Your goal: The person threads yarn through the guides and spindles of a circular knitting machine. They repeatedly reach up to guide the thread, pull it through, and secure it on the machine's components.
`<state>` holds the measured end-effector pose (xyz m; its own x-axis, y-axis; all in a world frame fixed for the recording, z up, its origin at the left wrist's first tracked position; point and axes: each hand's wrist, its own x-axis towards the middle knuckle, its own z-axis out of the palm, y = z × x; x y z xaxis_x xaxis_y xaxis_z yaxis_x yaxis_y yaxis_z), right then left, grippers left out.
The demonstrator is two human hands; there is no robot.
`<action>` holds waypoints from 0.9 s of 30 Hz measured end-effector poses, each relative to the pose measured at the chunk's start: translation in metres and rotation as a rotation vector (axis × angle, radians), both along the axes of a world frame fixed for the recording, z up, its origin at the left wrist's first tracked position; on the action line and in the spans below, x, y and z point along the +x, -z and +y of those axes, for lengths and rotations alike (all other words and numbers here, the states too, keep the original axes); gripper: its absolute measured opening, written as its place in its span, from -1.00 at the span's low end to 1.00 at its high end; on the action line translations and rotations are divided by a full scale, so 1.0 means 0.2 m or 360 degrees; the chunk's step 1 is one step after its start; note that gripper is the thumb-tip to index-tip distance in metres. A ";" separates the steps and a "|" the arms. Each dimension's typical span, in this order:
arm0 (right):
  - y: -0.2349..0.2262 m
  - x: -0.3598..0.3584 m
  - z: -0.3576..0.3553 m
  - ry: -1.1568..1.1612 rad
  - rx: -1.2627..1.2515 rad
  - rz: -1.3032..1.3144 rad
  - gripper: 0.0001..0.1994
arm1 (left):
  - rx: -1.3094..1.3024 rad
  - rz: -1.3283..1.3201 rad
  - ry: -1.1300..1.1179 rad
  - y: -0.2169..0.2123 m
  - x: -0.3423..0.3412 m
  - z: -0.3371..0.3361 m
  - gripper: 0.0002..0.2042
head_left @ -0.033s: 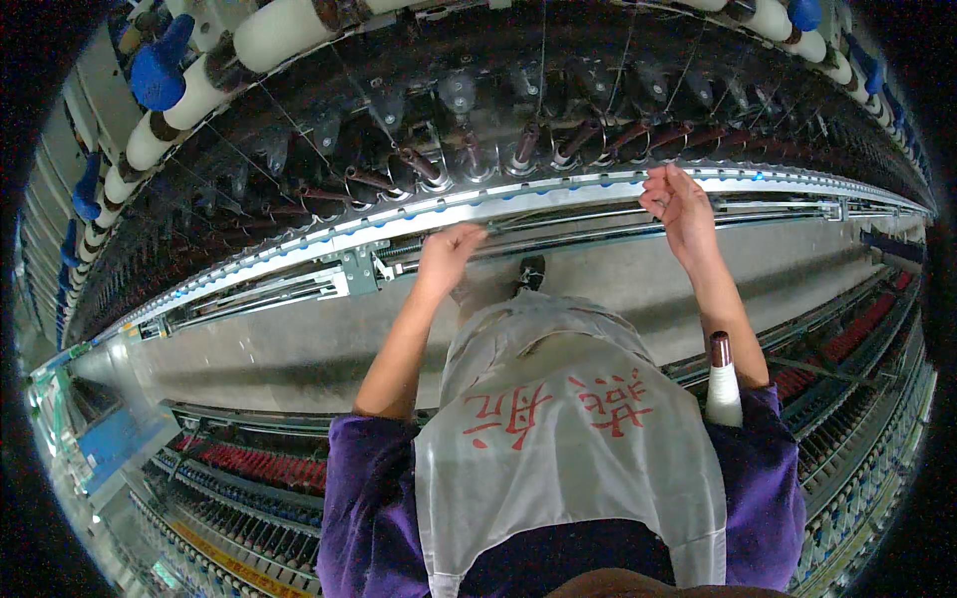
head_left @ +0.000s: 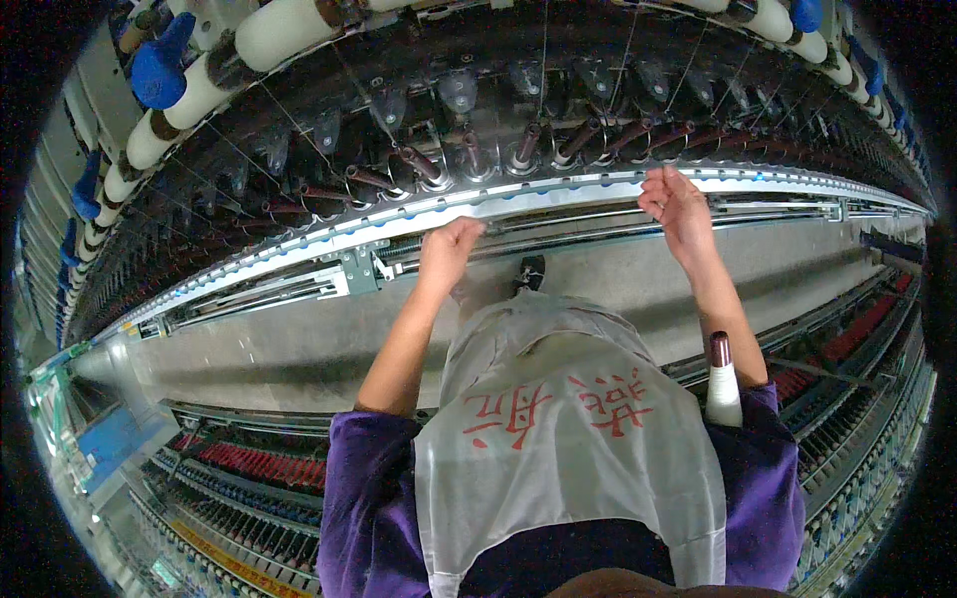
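Grip unclear both hands: left hand [head_left: 449, 251] curled, right hand [head_left: 678, 204] raised, both at spindle rail [head_left: 558, 191].

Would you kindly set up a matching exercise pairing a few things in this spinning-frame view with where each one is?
Things:
1. left hand
2. right hand
3. white yarn bobbin
4. blue holders

Places:
A. tucked under the right upper arm
B. upper left, among the white roving packages
C. raised higher, at the metal rail by the spindles
D. at the rail's lower edge, above the white apron

Pairs: 1-D, 2-C, 3-A, 4-B
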<state>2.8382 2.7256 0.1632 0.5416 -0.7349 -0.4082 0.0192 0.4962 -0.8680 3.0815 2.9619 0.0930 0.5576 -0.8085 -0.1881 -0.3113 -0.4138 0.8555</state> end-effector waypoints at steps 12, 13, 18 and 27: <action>0.38 0.01 -0.07 -0.0006 0.0139 0.0433 -0.73 | 0.0124 -0.0970 -0.0052 0.34 0.05 -0.26 -0.76; 0.40 0.01 -0.06 -0.0001 0.0148 0.0487 -0.73 | 0.0108 -0.0978 -0.0084 0.35 0.05 -0.27 -0.78; 0.46 0.03 -0.06 -0.0003 0.0179 0.0442 -0.72 | 0.0106 -0.1102 -0.0217 0.35 0.06 -0.31 -0.88; 0.22 0.13 0.08 -0.0193 -0.0111 0.0161 -0.61 | 0.0294 0.0360 -0.0152 0.15 0.10 -0.09 -0.87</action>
<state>2.8634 2.7424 0.1190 0.5866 -0.6951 -0.4156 -0.1263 0.4283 -0.8947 3.1005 2.9438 0.0623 0.5568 -0.6949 -0.4551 -0.0734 -0.5869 0.8063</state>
